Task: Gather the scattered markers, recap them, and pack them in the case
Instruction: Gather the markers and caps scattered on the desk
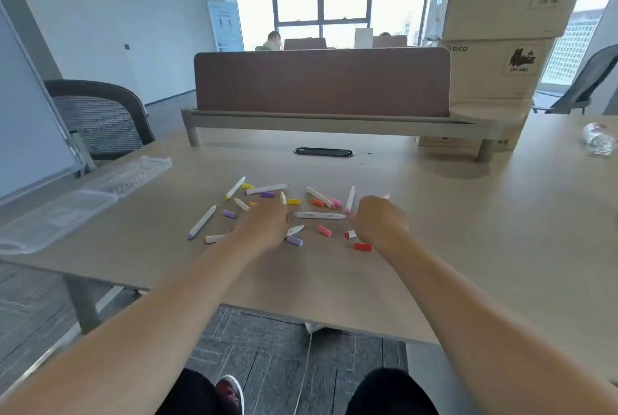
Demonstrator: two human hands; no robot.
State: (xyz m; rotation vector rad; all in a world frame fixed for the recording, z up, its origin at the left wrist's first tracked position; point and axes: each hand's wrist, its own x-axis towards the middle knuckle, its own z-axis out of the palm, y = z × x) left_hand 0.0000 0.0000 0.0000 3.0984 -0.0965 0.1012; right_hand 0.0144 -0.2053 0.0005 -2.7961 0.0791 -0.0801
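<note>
Gathering stage, by the look of it, nothing capped or packed yet: white-bodied uncapped markers (pixel 319 215) and loose coloured plastic caps (pixel 324 230) strewn mid-surface on the pale wooden table (pixel 468 230), clear plastic hinged case (pixel 60 214) lying open at the left edge. Next, probably: pick one marker, match its cap. Reaching palm-down into the scatter, left hand (pixel 264 224) and right hand (pixel 378 220); fingers hidden behind knuckles, grasp impossible to tell.

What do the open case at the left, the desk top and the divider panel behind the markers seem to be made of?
Case: clear thin plastic, glossy; the desk shows through it.
Desk top: probably wood-look laminate, matte, pale with faint grain.
Divider panel: seemingly fabric or felt, brown, dull and unreflective.
</note>
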